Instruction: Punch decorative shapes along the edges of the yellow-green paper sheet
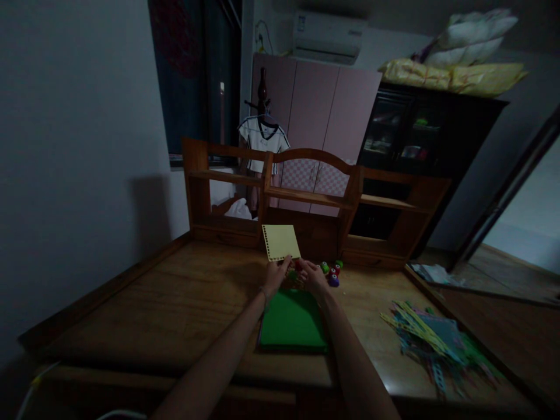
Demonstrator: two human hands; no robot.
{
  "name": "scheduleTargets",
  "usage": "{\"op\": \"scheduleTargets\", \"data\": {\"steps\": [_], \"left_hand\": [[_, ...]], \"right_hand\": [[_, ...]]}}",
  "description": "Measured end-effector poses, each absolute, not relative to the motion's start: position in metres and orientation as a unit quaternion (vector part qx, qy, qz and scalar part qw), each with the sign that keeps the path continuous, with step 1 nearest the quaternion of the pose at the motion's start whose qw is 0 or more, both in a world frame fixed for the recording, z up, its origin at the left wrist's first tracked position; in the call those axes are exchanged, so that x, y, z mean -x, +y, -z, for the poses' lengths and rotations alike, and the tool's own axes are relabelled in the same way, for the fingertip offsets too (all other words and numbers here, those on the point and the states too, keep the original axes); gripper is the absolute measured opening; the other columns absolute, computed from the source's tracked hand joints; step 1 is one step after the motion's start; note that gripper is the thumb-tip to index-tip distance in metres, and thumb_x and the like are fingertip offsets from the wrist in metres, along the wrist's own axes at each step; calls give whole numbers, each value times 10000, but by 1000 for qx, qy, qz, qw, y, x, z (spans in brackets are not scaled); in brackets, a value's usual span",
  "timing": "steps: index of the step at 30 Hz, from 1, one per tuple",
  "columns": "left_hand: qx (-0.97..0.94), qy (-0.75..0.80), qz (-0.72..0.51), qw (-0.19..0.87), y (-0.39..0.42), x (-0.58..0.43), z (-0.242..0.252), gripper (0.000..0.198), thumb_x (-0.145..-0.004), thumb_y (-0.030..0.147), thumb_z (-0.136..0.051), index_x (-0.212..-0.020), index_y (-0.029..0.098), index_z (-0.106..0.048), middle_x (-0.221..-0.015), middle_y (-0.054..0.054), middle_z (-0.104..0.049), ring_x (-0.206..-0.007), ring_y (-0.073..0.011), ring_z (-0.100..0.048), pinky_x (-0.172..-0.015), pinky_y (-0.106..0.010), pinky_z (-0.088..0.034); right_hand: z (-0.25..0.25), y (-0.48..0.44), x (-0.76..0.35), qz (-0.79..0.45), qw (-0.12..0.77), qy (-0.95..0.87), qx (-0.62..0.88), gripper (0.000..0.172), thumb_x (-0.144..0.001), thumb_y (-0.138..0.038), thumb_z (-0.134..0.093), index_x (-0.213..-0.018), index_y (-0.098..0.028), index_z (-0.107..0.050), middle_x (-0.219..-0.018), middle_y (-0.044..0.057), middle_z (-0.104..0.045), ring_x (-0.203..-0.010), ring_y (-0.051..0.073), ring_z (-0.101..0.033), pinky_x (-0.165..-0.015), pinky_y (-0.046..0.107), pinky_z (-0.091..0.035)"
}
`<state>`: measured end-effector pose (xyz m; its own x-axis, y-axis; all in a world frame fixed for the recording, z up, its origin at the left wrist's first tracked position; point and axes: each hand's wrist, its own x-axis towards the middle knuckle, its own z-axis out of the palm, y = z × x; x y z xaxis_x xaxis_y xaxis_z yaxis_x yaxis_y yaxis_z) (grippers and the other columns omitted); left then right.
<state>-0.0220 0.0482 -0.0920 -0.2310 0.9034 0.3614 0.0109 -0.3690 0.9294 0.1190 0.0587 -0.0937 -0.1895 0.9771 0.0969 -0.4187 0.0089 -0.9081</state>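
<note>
A pale yellow sheet (281,242) with a row of punched holes down its left edge is held up over the wooden table. My left hand (275,276) is closed on its lower edge, thumb on the near face. My right hand (314,275) is beside the sheet's lower right corner, fingers pinched together; a small reddish spot shows at the fingertips, too dim to name. Under both wrists lies a flat green pad or stack of sheets (294,321). Just beyond the right hand sit several small coloured pieces with white-ringed tops, one of them purple (333,280).
On the right of the table (205,291) lies a messy pile of cut coloured paper strips (426,332). A wooden shelf unit (312,195) runs along the back edge. A wall borders the left side, and a white cable (120,414) shows at the lower left.
</note>
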Motion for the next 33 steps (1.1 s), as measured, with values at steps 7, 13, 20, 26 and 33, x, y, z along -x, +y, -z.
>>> {"op": "scheduleTargets", "data": {"steps": [7,13,20,26,33], "left_hand": [[-543,412,-649,339,47,18,90,392,-782,451,-593,-1006,138,-670,-1086,-124,-672,-998,-234,-627,-893,-339,-452],[-550,420,-628,357,43,19,87,390,-784,453,-592,-974,124,-680,-1047,-132,-685,-969,-246,-638,-875,-343,-462],[-558,408,-631,354,42,14,88,372,-778,435,-597,-984,139,-684,-1064,-124,-680,-1005,-251,-624,-913,-365,-442],[-562,416,-611,371,44,13,91,368,-772,444,-593,-929,128,-695,-1016,-129,-695,-992,-256,-629,-897,-359,-453],[-571,401,-611,374,42,11,89,318,-766,379,-611,-1003,180,-686,-1114,-89,-665,-1094,-245,-582,-1002,-365,-391]], "right_hand": [[85,49,-117,-669,532,-438,277,350,-686,-424,-746,-870,-139,-659,-855,62,-668,-609,100,-609,-606,202,-514],[82,44,-117,-674,517,-440,290,360,-692,-440,-738,-862,-140,-633,-789,45,-649,-560,88,-581,-542,194,-489],[82,44,-116,-646,528,-452,315,402,-645,-500,-742,-791,-156,-594,-558,-47,-508,-410,49,-398,-394,181,-324],[80,43,-116,-633,533,-464,317,413,-618,-524,-742,-764,-170,-588,-502,-75,-451,-397,51,-357,-395,192,-271],[79,44,-117,-623,551,-472,293,334,-652,-477,-731,-757,-177,-628,-678,-20,-592,-517,69,-481,-467,190,-345]]}}
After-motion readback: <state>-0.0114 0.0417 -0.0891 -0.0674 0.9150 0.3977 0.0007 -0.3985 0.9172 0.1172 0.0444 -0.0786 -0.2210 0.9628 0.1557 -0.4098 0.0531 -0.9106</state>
